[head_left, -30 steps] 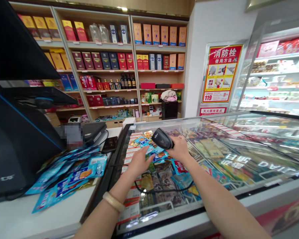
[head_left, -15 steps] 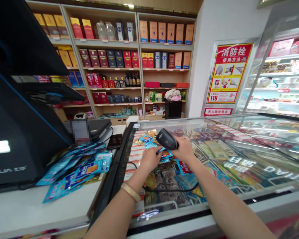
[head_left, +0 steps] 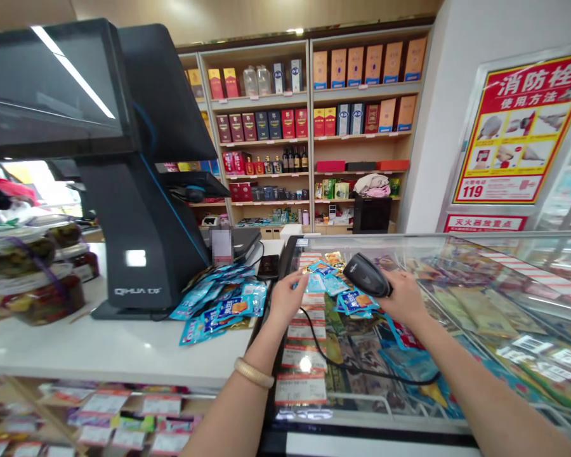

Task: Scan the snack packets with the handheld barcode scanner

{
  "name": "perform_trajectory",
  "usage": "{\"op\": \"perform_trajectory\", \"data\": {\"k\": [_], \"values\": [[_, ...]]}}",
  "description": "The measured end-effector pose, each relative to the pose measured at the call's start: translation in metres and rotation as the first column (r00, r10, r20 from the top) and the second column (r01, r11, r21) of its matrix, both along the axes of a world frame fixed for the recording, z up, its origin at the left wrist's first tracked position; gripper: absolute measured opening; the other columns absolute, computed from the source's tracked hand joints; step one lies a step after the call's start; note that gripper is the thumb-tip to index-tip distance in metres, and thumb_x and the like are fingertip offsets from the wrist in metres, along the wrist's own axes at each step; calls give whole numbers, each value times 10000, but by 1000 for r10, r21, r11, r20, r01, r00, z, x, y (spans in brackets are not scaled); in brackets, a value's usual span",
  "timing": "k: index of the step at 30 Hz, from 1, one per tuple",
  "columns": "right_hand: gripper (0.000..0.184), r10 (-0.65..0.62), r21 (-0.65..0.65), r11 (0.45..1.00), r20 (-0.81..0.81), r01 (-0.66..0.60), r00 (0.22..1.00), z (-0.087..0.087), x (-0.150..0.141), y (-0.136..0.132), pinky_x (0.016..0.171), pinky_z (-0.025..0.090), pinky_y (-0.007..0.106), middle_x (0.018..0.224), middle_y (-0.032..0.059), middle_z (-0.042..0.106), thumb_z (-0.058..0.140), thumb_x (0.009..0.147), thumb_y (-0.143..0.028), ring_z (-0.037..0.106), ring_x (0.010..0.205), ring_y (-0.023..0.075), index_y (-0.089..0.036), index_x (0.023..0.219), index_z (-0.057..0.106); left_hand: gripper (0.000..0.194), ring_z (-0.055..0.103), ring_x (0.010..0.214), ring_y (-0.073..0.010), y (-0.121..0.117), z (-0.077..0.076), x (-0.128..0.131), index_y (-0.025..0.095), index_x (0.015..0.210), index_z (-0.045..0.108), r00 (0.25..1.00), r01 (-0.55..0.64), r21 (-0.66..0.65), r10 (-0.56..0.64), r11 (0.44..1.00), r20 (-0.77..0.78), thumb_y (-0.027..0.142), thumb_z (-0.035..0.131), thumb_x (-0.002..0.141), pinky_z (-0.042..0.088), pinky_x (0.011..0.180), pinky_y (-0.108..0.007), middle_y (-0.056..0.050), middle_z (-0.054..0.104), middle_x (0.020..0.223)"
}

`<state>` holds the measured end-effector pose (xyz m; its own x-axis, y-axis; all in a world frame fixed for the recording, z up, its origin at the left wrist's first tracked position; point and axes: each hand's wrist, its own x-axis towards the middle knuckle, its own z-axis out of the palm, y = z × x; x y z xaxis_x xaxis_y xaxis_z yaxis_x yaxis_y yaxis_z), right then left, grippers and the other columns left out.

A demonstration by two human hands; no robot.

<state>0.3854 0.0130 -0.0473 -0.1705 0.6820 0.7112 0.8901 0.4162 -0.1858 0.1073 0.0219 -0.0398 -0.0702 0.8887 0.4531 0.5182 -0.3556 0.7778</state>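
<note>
My right hand (head_left: 404, 295) is wrapped around the handle of a black barcode scanner (head_left: 367, 275), its head pointing left over the freezer's glass top. My left hand (head_left: 287, 297), with a beige bracelet on its wrist, is at the freezer's left edge. Its thumb and fingers pinch a light blue snack packet (head_left: 315, 284). Below the scanner lie several blue snack packets (head_left: 356, 301) on the glass, with another blue packet (head_left: 320, 267) behind. On the white counter to the left, more packets form a heaped pile (head_left: 223, 310).
A black checkout terminal (head_left: 143, 254) stands on the white counter (head_left: 137, 355), near lidded jars (head_left: 38, 285). A phone (head_left: 268, 266) lies by the freezer edge. The scanner's cable (head_left: 333, 363) loops across the glass. Shelves of boxed bottles (head_left: 309, 120) stand behind.
My left hand has moved away from the packets under the scanner, leftward to the freezer edge, with a packet in its fingers. The view has turned left; my right hand still holds the scanner.
</note>
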Motion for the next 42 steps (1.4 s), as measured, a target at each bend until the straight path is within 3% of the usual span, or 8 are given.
{"op": "perform_trajectory", "data": {"k": [3,6,9,12,19,42], "values": [[233,22,-5,1000,-3,-22,1000,-1,-1,0,787,372,340,869,81,742,567,723,-287,654,809,248,-203,900,696,203,631,1148,-235,3,-7,-8,177,910,756,996,-29,14,28,999,90,277,617,801,496,996,-361,-107,678,1239],[286,58,-19,998,4,-58,998,0,-3,-2,791,365,336,911,77,749,591,711,-297,658,835,243,-203,959,695,430,679,1018,-207,6,-10,-13,167,1157,665,972,-65,3,62,998,228,200,668,729,554,887,-344,-122,651,1261],[299,119,-48,992,17,-118,993,3,-6,-5,788,351,327,890,57,748,607,724,-316,659,831,230,-213,993,687,584,700,827,-173,7,-8,-16,160,1258,572,920,-94,-22,96,995,380,172,698,688,573,793,-322,-85,711,1029],[257,161,-99,983,46,-155,986,6,-11,-9,795,337,322,859,41,741,617,744,-319,652,819,217,-223,971,688,526,701,832,-184,7,-5,-17,167,1168,593,888,-103,2,91,995,451,156,710,655,569,787,-316,-42,714,870],[104,194,-200,965,111,-169,975,13,-20,-16,780,304,313,817,30,730,618,708,-254,614,772,201,-217,799,652,429,704,860,-210,5,-2,-17,166,1044,613,898,-118,25,96,993,430,221,715,631,567,799,-342,-53,729,890],[141,244,-243,946,90,-216,966,15,-24,-18,770,306,307,840,17,734,666,736,-289,637,792,202,-224,861,653,395,696,856,-200,5,-1,-14,173,1010,619,920,-120,40,96,992,380,226,706,628,552,810,-329,-56,726,908]]}}
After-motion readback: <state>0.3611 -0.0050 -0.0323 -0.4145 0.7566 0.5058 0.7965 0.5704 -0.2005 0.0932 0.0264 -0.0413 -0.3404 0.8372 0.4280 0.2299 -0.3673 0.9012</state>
